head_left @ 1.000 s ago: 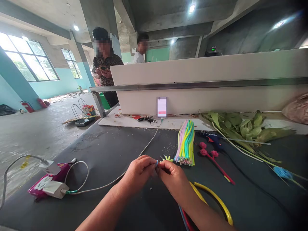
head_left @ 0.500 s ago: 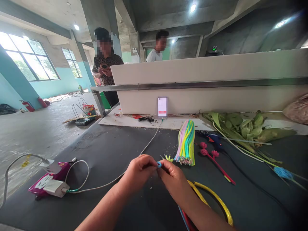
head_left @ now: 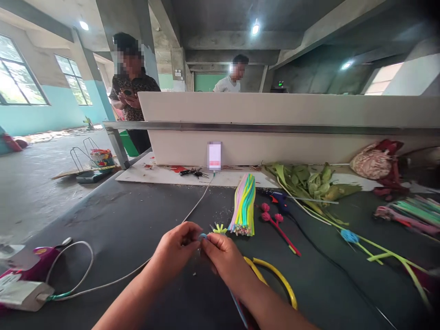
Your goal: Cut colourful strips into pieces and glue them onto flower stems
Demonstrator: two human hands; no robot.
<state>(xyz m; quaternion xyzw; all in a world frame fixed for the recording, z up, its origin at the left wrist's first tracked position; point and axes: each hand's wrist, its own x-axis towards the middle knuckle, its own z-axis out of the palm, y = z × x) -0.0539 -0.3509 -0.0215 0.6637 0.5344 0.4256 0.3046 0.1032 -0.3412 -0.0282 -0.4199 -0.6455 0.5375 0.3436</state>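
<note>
Between my fingertips is a small loop of light blue pipe cleaner (head_left: 202, 236), pinched from both sides. My left hand (head_left: 174, 250) is closed on its left side, and my right hand (head_left: 222, 254) grips the right side with thumb and forefinger. Just beyond my fingers lies a small yellow-green piece with several points (head_left: 220, 228). A bundle of pastel pipe cleaners (head_left: 242, 204) rests behind it. Near my right forearm are bent yellow stems (head_left: 280, 275), and blue and red strands partly hidden beneath the arm.
Pink flowers on a red stem (head_left: 282, 231), a glue gun (head_left: 279, 199) and green leaves (head_left: 309, 181) lie to the right. A blue flower piece (head_left: 349, 236) sits farther right. A phone (head_left: 215, 156) leans on the white panel. A cable and white plug (head_left: 25, 293) lie left. Two people stand beyond.
The view has turned to the right, so table items appear farther left and more pipe cleaners show at the right. Both hands still pinch the blue loop, with slight finger movement.
</note>
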